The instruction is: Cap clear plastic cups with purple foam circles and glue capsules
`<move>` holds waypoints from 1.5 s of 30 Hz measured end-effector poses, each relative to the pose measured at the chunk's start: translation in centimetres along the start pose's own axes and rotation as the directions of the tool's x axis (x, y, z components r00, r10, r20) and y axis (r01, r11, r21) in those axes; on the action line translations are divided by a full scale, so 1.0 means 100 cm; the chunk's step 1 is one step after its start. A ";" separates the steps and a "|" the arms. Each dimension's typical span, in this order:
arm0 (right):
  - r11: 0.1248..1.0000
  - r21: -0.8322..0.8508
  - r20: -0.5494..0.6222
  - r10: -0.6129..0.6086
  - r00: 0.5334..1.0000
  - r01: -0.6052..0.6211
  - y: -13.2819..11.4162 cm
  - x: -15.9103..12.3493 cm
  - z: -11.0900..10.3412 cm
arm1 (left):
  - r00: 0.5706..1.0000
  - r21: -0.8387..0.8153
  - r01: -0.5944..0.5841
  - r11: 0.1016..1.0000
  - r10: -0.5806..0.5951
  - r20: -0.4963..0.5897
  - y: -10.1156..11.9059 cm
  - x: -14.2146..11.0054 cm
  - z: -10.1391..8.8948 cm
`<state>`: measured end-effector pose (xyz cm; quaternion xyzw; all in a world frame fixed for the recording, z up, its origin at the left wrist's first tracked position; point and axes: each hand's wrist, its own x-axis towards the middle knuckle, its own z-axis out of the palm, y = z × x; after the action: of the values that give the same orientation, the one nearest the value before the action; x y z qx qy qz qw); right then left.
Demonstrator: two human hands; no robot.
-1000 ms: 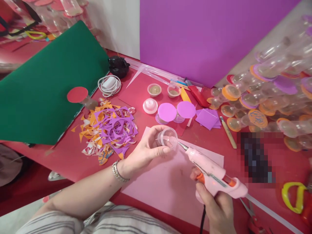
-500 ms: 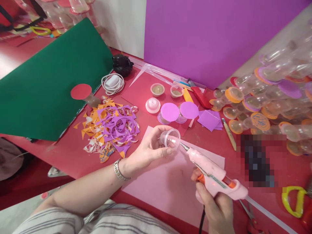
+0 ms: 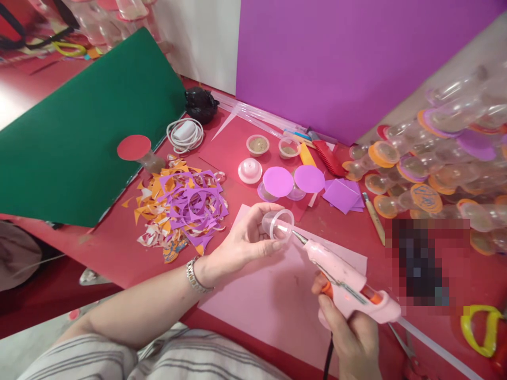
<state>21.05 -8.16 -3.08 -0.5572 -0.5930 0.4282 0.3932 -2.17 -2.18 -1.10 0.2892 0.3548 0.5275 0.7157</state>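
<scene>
Between the thumb and fingers of my left hand (image 3: 253, 232) is a small clear plastic cup (image 3: 282, 217), tilted with its rim toward the right. My right hand (image 3: 350, 332) is wrapped round a pink hot glue gun (image 3: 340, 269), a finger on its orange trigger. The metal nozzle of the gun is at the cup's rim; whether it touches cannot be made out. A clear glue stick (image 3: 431, 343) sticks out of the gun's back. Pink paper (image 3: 253, 290) lies beneath both hands. Beyond them stand cups topped with purple discs (image 3: 278, 181).
Paper scraps (image 3: 190, 206) are heaped at left, near a green board (image 3: 87, 126) and a coiled white cable (image 3: 185, 134). Purple paper squares (image 3: 344, 195), a cutter pen (image 3: 373, 218) and stacked clear cups (image 3: 428, 163) lie to the right. Yellow-handled scissors (image 3: 479, 330) sit at lower right.
The view has shifted slightly. Both hands keep almost the same position, with the cup and the glue gun still held close together.
</scene>
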 end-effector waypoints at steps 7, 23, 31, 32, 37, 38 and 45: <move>1.000 0.007 -0.012 -0.023 1.000 0.024 0.006 0.000 -0.003 | 1.000 0.014 -0.005 1.000 0.005 -0.002 -0.001 0.000 0.000; 0.996 -0.001 -0.131 0.086 0.988 -0.087 0.011 -0.010 0.003 | 1.000 -0.008 0.005 1.000 -0.005 0.008 0.000 0.002 0.001; 0.992 -0.114 -0.046 -0.060 0.997 0.055 0.029 -0.008 -0.010 | 1.000 0.000 0.015 1.000 -0.015 0.019 -0.001 0.001 0.001; 0.990 -0.122 -0.038 -0.077 0.996 0.072 0.028 -0.007 -0.011 | 1.000 0.002 0.018 1.000 -0.018 0.018 -0.001 0.001 0.001; 0.974 -0.171 -0.060 -0.158 0.986 0.146 0.020 0.000 -0.008 | 1.000 0.014 0.014 1.000 -0.014 0.023 -0.001 0.001 0.000; 0.973 -0.176 -0.089 -0.165 0.982 0.147 0.019 0.001 -0.007 | 1.000 0.013 0.009 1.000 -0.009 0.024 -0.001 0.001 0.000; 0.968 -0.199 -0.113 -0.175 0.978 0.150 0.015 0.002 -0.002 | 0.998 -0.022 0.025 0.999 -0.024 0.050 -0.002 0.001 0.000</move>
<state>21.74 -7.94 -4.47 -0.5681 -0.6479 0.2991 0.4099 -2.04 -2.15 -1.30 0.2895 0.3345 0.5154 0.7339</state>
